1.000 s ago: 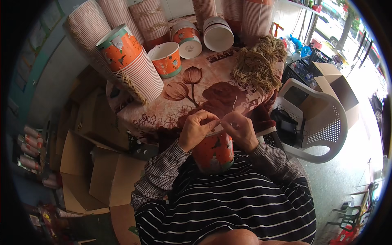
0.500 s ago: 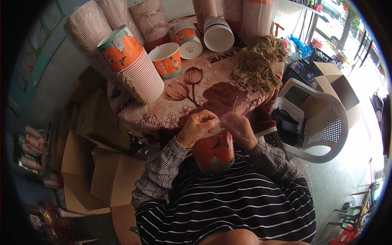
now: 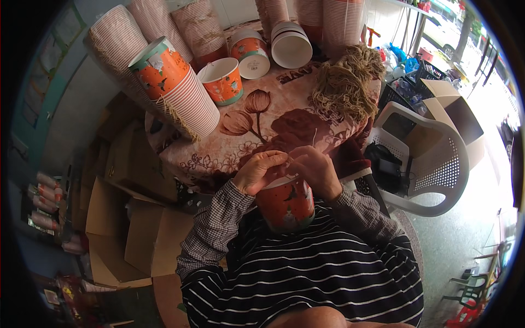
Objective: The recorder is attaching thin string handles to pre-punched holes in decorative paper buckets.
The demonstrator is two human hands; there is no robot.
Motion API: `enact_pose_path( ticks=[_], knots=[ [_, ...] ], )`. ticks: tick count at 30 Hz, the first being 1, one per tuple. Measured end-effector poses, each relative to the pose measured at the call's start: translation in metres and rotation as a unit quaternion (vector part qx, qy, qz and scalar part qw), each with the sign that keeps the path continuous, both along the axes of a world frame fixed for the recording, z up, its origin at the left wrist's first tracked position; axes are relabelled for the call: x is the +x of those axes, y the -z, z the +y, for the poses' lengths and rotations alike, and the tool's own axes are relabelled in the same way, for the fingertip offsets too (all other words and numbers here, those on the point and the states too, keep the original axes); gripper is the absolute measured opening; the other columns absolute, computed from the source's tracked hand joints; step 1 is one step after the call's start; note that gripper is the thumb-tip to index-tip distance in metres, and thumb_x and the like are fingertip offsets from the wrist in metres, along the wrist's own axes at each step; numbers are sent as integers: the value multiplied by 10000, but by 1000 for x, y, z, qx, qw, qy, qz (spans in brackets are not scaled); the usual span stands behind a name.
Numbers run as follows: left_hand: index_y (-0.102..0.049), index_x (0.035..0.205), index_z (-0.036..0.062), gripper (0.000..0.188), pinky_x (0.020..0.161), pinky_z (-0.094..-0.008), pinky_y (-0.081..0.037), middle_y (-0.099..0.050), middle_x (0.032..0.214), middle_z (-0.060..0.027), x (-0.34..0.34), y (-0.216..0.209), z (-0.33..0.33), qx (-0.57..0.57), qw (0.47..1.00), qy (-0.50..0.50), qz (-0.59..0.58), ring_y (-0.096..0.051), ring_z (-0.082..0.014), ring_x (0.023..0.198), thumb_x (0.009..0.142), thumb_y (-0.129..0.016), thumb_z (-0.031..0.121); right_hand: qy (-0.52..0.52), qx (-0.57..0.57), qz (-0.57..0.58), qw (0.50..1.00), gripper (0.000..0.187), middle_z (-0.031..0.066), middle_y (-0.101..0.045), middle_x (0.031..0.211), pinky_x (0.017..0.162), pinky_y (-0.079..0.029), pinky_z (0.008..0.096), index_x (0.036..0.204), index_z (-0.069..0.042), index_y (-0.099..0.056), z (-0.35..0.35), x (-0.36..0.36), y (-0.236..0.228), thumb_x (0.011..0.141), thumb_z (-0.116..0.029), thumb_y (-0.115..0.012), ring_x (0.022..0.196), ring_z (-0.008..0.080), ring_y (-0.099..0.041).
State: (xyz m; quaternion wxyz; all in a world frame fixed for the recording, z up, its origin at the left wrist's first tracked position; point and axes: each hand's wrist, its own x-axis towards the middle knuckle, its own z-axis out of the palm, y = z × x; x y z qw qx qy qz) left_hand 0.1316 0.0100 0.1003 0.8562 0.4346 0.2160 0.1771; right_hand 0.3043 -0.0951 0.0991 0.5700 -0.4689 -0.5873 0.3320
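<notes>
An orange paper bucket (image 3: 285, 206) with dark and white figures and a green base band stands upright in my lap, against a striped garment. Just above its rim my two hands meet, fingertips together. My left hand (image 3: 261, 172) is closed in a pinch; what lies between its fingers is hidden. My right hand (image 3: 318, 171) is closed too, and a thin pale string (image 3: 315, 136) sticks up out of it. Both hands hide part of the rim. Beyond them, on the table's right side, lies a tangled heap of brownish twine (image 3: 350, 82).
A table with a flowered cloth (image 3: 235, 145) is in front. On it stand tall stacks of nested buckets (image 3: 188, 104), a single bucket (image 3: 221, 82) and buckets on their sides (image 3: 291, 49). A white plastic chair (image 3: 437, 180) is at right, open cardboard boxes (image 3: 117, 240) at left.
Both hands have shifted slightly, the right one turning a little toward the left with its fingers curled closer. The string end now shows shorter. The bucket stays in the lap.
</notes>
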Motion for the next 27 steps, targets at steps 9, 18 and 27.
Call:
enact_pose_path(
  ticks=[9,18,27],
  knots=[
    [-654,1026,16,176,780,-209,-520,-660,931,-26,5,-3,-4,-1,999,-42,33,-620,-84,826,923,-630,156,19,-25,27,999,154,51,-656,773,605,-518,230,1011,-7,-610,2,0,-12,885,-91,-640,703,86,-637],
    [-663,1001,15,166,791,-218,-518,-659,913,-27,1,0,-4,-7,998,-58,31,-615,-89,824,924,-629,157,-79,-97,153,980,133,34,-656,805,645,-509,222,975,6,-625,4,13,-20,927,-117,-610,710,83,-619],
    [-657,1006,12,198,808,-253,-501,-644,880,-26,5,-12,-10,-20,998,-65,0,-577,-87,770,938,-611,191,-67,-43,110,991,149,31,-662,893,691,-516,230,1019,-1,-629,6,12,-18,925,-115,-612,772,95,-623]
  ],
)
